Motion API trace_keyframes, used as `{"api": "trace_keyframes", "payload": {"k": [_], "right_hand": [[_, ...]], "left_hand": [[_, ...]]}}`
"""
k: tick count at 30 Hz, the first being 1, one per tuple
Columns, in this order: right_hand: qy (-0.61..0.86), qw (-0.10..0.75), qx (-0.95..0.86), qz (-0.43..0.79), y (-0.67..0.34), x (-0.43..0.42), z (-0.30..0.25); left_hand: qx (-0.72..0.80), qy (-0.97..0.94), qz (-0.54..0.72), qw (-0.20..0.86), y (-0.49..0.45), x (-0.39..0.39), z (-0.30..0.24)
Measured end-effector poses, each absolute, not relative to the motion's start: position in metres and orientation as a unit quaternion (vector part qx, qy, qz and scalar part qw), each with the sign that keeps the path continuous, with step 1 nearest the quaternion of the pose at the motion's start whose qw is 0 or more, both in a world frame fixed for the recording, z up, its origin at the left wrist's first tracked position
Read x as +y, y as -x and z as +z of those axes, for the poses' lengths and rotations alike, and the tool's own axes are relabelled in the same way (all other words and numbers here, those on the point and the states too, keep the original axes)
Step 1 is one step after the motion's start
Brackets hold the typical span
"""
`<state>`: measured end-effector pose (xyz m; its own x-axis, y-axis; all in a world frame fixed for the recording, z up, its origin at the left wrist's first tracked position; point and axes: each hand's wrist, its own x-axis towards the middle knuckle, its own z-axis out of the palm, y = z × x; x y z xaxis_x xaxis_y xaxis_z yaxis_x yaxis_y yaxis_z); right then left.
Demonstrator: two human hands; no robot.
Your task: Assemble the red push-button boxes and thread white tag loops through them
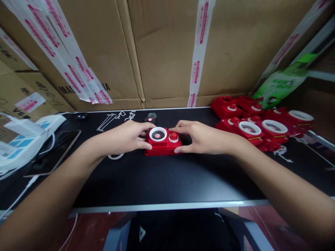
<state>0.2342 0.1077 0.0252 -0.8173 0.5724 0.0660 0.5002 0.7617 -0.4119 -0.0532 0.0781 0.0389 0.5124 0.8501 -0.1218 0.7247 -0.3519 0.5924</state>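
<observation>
A red box-shaped housing lies on the black table, with a white ring around a dark round window on its left and a red button on its right. My left hand grips its left end, thumb at the front and fingers behind. At the opposite end, my right hand holds it the same way, thumb low on the front corner. Beside my left wrist lies a loose white ring, partly covered. Just behind the housing are small dark round parts.
Several similar red housings are piled at the right, near a green-capped bottle. White plastic scraps lie at the back left. A phone and a white power strip occupy the left. Taped cardboard stands behind the table.
</observation>
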Motion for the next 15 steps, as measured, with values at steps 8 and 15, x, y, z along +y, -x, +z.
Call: {"api": "trace_keyframes", "payload": {"k": [8,15], "right_hand": [[0.292,0.084,-0.937,0.175,-0.229,0.107,0.027],[0.254,0.085,-0.944,0.192,-0.231,0.119,0.026]], "left_hand": [[0.489,-0.806,0.102,0.318,0.054,0.079,0.041],[0.501,-0.788,0.130,0.333,0.063,0.078,0.029]]}}
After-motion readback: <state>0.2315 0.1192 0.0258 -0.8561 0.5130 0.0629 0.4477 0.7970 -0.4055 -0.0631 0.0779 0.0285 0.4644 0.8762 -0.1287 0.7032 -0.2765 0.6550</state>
